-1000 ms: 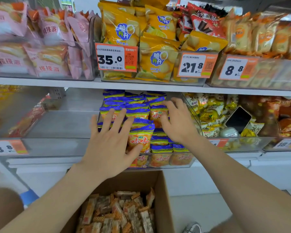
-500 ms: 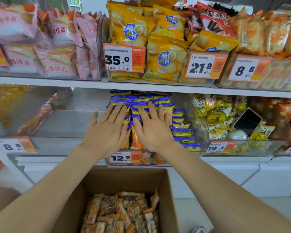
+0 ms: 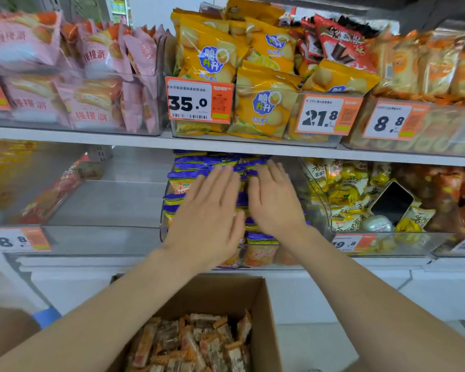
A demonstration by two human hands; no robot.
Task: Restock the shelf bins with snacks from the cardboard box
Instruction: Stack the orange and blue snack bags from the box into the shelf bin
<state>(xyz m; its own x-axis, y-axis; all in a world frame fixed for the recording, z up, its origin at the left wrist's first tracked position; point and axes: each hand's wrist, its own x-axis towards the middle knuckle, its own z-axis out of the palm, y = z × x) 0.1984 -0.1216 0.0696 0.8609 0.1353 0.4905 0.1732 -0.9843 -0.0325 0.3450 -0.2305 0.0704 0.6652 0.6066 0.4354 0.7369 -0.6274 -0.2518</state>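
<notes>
The blue-and-orange snack packets sit stacked in the clear shelf bin at the centre of my view, on the lower shelf. Both hands lie on top of that stack. The left hand is flat, palm down, its fingers straight and close together, pointing toward 12 o'clock; it has hold of nothing. The right hand lies just beside it at 3 o'clock, likewise flat, its fingers straight and gripping nothing. The two thumbs come near each other; I cannot tell whether they touch.

At 6 o'clock from the bin, below the shelf edge, stands the open cardboard box, with wrapped orange-and-brown bars piled loose inside. At 3 o'clock the next bin holds yellow packets, with a dark phone-like slab tilted on them. At 9 o'clock a neighbouring bin has a few red packets against its left wall. At 12 o'clock, on the upper shelf, yellow bags stand behind a price tag reading 35.0, and pink packets fill the bin at 10 o'clock.
</notes>
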